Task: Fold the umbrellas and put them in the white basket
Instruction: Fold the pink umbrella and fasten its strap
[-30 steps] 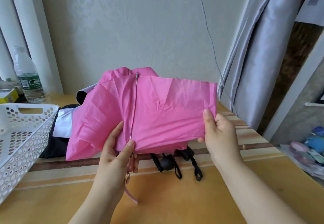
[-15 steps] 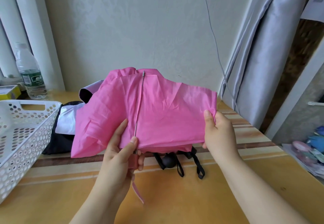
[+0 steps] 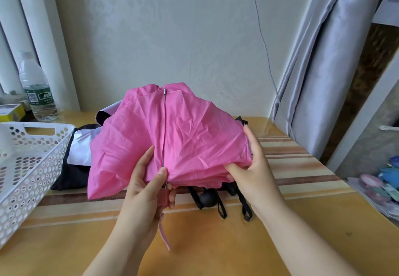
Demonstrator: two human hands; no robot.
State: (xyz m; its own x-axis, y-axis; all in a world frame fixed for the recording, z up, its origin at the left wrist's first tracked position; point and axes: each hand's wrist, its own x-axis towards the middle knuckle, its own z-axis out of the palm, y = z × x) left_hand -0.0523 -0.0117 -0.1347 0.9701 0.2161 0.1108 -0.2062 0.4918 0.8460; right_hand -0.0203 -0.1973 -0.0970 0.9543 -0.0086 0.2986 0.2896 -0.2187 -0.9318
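Since a moment ago the right hand (image 3: pixel 251 168) has dropped from the canopy's far edge to its lower hem, and the cloth, stretched flat before, now bunches into a fan. Biggest on the wooden table (image 3: pixel 216 243) is the white basket (image 3: pixel 32 157), standing at the left, well apart from the hands, and I see no umbrella in it. Held up over the table's middle is the pink umbrella (image 3: pixel 172 141), its thin fabric creased and floppy, so it looks light, soft and a bit slippery, apt to slide loose unless the pleats are gathered tightly. Behind it lies 1 black umbrella (image 3: pixel 73 167), still unfolded, its straps and round knob showing below the pink hem. Only the silver rib (image 3: pixel 164 124) running up the cloth and the handle look stiff; those seem the safest places to hold, while the fabric gets wrapped around them. Her left hand (image 3: pixel 146 193) is clamped around the pink handle with the thumb pressed at the rib's base; her right hand pinches the gathered folds at the hem. A pink strap (image 3: pixel 165 237) dangles below, probably for binding it.
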